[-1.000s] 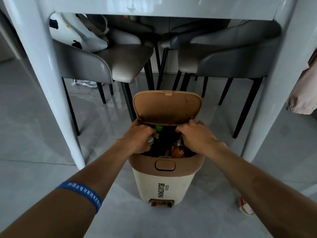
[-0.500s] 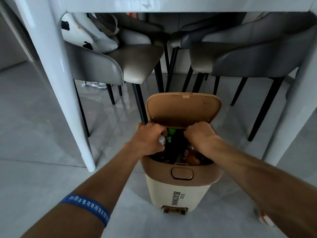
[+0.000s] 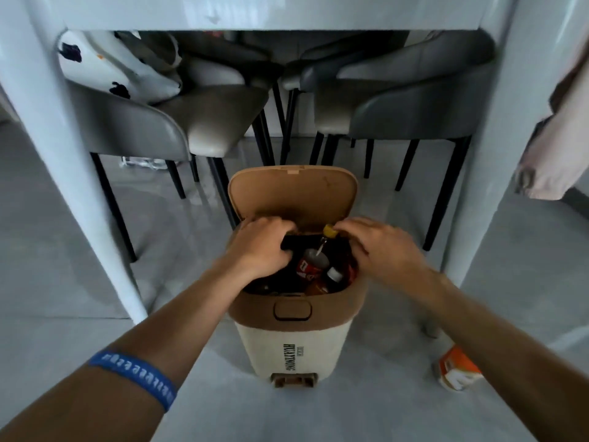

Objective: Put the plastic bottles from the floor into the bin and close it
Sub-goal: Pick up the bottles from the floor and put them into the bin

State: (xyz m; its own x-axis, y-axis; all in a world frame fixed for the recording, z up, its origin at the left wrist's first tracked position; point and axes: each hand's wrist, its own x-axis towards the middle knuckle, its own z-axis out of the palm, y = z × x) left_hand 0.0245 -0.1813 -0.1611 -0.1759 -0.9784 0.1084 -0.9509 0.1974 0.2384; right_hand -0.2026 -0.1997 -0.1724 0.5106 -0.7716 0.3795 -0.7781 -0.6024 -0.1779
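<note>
Both hands are at the mouth of the open bin, packing bottles down.

Your left hand [image 3: 261,247] is curled at the bin [image 3: 293,342] rim, its grip unclear; your right hand [image 3: 382,247] pinches a yellow-capped bottle [image 3: 330,231] standing proud; the lid [image 3: 291,194] could jam on that cap; another bottle [image 3: 457,373] lies on the floor [image 3: 366,409], half hidden by your right arm; the bin's depths are too dark to read.

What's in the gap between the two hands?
In the head view, bottles poke up from the open bin between the left hand and right hand, one with a yellow cap.
</note>
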